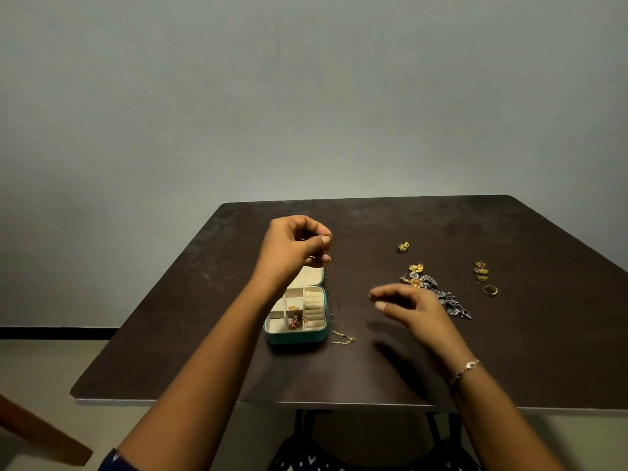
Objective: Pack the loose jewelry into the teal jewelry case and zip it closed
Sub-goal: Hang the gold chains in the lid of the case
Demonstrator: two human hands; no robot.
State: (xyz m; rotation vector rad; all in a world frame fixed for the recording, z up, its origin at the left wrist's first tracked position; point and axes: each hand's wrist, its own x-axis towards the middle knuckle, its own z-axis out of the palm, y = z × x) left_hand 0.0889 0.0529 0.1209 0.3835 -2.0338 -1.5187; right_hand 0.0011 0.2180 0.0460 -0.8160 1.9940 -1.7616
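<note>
Two bare hands are raised over a dark brown table on which a teal jewelry case lies open. The case has its cream-lined lid folded back on its far side. Its tray is split into small compartments, with a row of ring rolls along its right side. A few small gold pieces sit in the near compartments left of the rolls.

The left hand hovers above the case's lid, thumb and fingertips pinched on a thin chain. The chain hangs down past the case's right edge, and its gold end lies on the table just beside the case's near right corner.

The right hand floats to the right of the case, slightly blurred, fingers loosely curled and gripping nothing visible. A bracelet circles its wrist.

Further right of the case lies loose jewelry: a green and gold earring, a gold flower earring, and a tangled silver necklace partly hidden behind the right hand. Farthest from the case are stacked gold rings and a single ring.
</note>
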